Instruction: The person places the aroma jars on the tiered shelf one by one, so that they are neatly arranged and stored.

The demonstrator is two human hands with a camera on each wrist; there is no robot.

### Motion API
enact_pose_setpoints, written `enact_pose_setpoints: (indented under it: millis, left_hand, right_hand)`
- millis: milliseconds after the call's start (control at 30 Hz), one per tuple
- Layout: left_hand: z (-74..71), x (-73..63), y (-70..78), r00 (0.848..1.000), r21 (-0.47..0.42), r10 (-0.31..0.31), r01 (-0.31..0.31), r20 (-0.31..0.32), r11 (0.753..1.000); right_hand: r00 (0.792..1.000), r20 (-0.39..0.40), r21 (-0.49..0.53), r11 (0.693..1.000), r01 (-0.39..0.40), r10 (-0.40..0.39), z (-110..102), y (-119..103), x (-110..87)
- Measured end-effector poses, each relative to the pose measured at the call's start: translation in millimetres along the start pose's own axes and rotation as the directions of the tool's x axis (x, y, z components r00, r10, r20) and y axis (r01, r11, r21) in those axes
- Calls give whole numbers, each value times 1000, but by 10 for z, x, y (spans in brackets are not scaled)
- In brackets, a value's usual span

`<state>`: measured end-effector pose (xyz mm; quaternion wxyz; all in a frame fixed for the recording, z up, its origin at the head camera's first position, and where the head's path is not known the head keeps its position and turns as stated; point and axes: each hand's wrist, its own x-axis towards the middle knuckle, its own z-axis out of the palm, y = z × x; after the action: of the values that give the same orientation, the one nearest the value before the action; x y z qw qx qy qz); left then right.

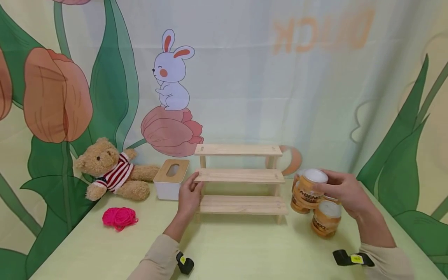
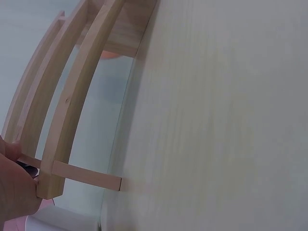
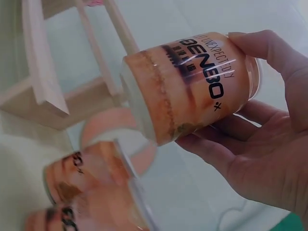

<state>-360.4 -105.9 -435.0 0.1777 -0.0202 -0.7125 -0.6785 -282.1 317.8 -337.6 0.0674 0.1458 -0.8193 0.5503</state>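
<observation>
In the head view, a three-tier wooden shelf rack (image 1: 241,177) stands upright on the table. My left hand (image 1: 190,196) grips its left end at the middle tier; the left wrist view shows the fingers (image 2: 12,150) at the wooden edge. On the right, my right hand (image 1: 346,190) holds an orange-labelled can (image 1: 309,188) with a whitish end, thumb and fingers round one end. The right wrist view shows this can (image 3: 192,86) tilted above the others. Below it stand more such cans, one in front (image 1: 326,221) and one behind (image 1: 299,206), partly hidden.
Left of the rack is a white tissue box (image 1: 168,189) with a wooden lid. Farther left a teddy bear (image 1: 115,171) in a striped shirt leans near the curtain, with a ball of pink yarn (image 1: 120,218) before it. A printed curtain (image 1: 238,85) hangs behind the table.
</observation>
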Motion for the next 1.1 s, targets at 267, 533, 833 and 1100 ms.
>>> enact_pose_setpoints:
  millis: [267, 533, 833, 1100]
  left_hand:
    - [-26, -24, 2, 1000, -24, -13, 13, 8, 1000]
    - [-9, -17, 4, 1000, -36, -12, 12, -9, 999]
    - [22, 9, 23, 1000, -49, 6, -6, 0, 999]
    - [-8, 2, 3, 1000, -23, 6, -6, -6, 1000]
  right_hand:
    - [998, 62, 55, 998, 23, -26, 441, -54, 69]
    - [999, 48, 110, 994, 15, -21, 804, -150, 101]
    - [994, 102, 147, 989, 16, -31, 1068, -258, 239]
    - [993, 114, 203, 979, 20, -44, 1323, -295, 456]
